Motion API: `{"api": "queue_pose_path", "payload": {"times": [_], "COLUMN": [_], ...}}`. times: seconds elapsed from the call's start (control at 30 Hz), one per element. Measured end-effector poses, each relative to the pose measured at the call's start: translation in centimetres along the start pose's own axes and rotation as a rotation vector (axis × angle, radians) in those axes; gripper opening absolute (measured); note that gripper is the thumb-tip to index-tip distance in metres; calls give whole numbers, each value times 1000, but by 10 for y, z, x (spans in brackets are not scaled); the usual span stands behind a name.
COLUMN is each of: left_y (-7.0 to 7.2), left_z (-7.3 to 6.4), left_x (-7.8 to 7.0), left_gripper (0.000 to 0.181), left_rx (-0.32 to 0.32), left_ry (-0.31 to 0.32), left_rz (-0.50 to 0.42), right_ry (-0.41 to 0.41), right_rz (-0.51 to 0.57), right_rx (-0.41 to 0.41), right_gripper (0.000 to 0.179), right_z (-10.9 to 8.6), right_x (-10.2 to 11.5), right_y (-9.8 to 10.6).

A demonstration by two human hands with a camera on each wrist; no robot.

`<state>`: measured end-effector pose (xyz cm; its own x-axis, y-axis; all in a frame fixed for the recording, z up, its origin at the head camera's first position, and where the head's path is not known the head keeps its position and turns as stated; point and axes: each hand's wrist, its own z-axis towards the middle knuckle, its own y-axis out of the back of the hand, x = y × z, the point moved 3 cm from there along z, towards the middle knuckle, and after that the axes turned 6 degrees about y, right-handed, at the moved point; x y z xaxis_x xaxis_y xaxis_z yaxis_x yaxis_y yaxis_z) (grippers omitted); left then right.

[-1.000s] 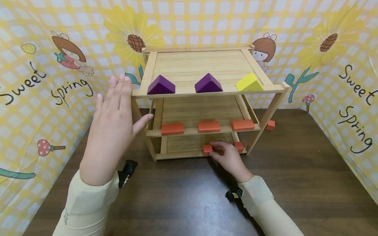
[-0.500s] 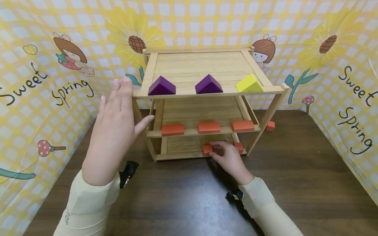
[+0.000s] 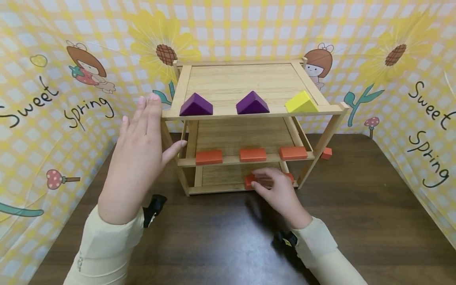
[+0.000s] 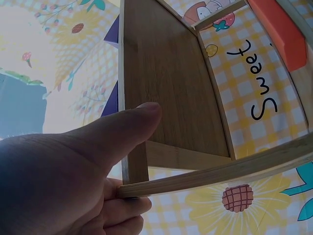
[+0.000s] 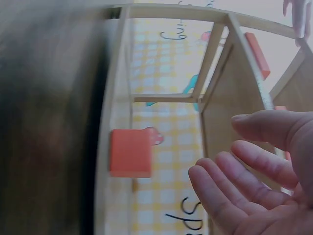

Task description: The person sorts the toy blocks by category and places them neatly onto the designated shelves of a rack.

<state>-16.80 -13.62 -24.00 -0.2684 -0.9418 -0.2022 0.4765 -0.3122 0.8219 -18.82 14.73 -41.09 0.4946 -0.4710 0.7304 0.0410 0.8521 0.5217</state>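
Observation:
A three-tier wooden shelf stands on the table. My left hand lies at its left front post, fingers straight; in the left wrist view the thumb overlaps the frame corner. On the bottom tier sits an orange-red cube, with my right hand just in front and right of it. The right wrist view shows that hand's fingers apart from the cube and holding nothing. Behind the right hand a second orange-red block is partly hidden.
Orange-red rectangular blocks line the middle tier's front edge. Two purple triangular blocks and a yellow one stand along the top tier's front. Another orange-red cube lies on the table right of the shelf. Patterned cloth surrounds the table.
My right hand has let go of the orange-red cube and drawn slightly back toward me, its fingers spreading. The cube stays on the bottom tier. My left hand keeps its place at the post.

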Motion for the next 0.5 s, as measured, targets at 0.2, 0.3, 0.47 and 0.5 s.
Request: {"api": "queue_pose_path", "payload": {"times": [0.2,0.3,0.47,0.5], "left_y": [1,1,2,2], "left_z": [0,0,0,0], "left_x": [0,-1,0,0], "left_gripper": [95,95,95,95], "left_rx": [17,26,32,32], "left_ry": [2,4,6,6], "left_rz": [8,15,20,20], "right_ry": [55,90,157,171], "right_rz": [27,32,2,-13], "right_rx": [-65,-92,-152,-169], "right_gripper": [27,25,24,24], "right_z": [-2,-2,-2,-2], "right_x": [16,24,31,32], "right_y": [12,18,29,32]}}
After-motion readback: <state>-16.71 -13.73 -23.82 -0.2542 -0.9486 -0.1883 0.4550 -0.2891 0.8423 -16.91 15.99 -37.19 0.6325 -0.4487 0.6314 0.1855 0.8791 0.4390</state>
